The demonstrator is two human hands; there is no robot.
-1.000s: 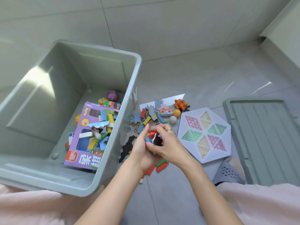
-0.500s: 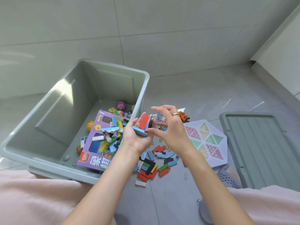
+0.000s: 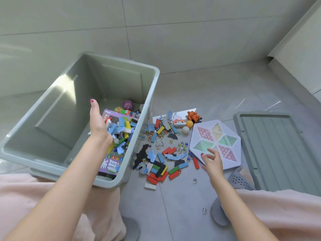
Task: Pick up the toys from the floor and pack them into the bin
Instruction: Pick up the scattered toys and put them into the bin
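The left hand (image 3: 97, 122) hangs inside the bin (image 3: 111, 182), fingers spread and holding nothing, over toys already heaped there. The right hand (image 3: 211, 161), fingers loosely apart and empty, hovers near the blocks (image 3: 160, 169) scattered on the floor (image 3: 199, 84). Step in hand: gathering. Next move likely requires scooping several loose pieces together. Floor: grey tile; wall adjacent.

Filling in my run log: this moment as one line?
left hand open over bin | right hand open by hexagonal board | blocks on floor
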